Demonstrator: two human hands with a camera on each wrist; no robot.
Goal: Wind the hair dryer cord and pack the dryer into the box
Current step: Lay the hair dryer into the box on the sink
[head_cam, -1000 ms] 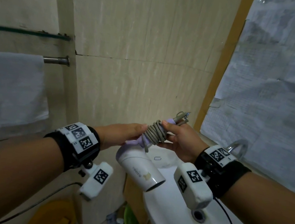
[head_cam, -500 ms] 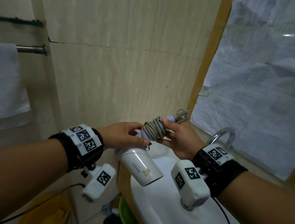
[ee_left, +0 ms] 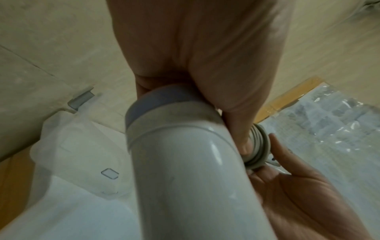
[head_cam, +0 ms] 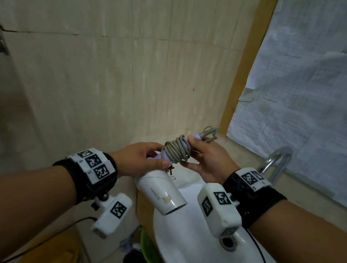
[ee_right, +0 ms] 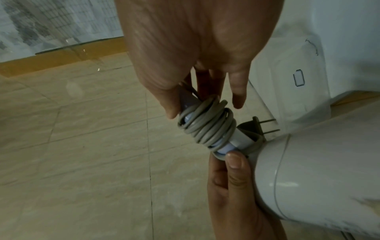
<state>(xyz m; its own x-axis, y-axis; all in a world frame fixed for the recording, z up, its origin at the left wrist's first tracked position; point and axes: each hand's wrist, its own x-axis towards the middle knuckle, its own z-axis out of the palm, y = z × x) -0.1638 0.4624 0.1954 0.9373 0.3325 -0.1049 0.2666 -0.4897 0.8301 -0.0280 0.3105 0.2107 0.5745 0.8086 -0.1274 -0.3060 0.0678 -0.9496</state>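
A white hair dryer (head_cam: 161,192) is held in the air above the sink, nozzle pointing toward me. Its lilac handle carries the grey cord (head_cam: 176,151), wound in several tight loops (ee_right: 205,126). The plug (ee_right: 259,128) sticks out near the barrel, prongs bare. My left hand (head_cam: 158,157) grips the handle base where it meets the barrel, thumb (ee_right: 234,162) pressing there. My right hand (head_cam: 188,153) holds the handle's far end, thumb on top, fingers underneath. A translucent white box (ee_left: 82,154) stands on the ledge behind the sink, under the dryer.
A white sink (head_cam: 197,253) lies below my hands, with a chrome faucet (head_cam: 277,160) at its right. A paper-covered window (head_cam: 312,104) fills the right side. Beneath the sink stand a green bucket (head_cam: 150,254) and a yellow one (head_cam: 52,256). A tiled wall is ahead.
My view has swung right, so the towel and its rail have slid out to the left. My left thumb has come round onto the handle base. The dryer stays between both hands.
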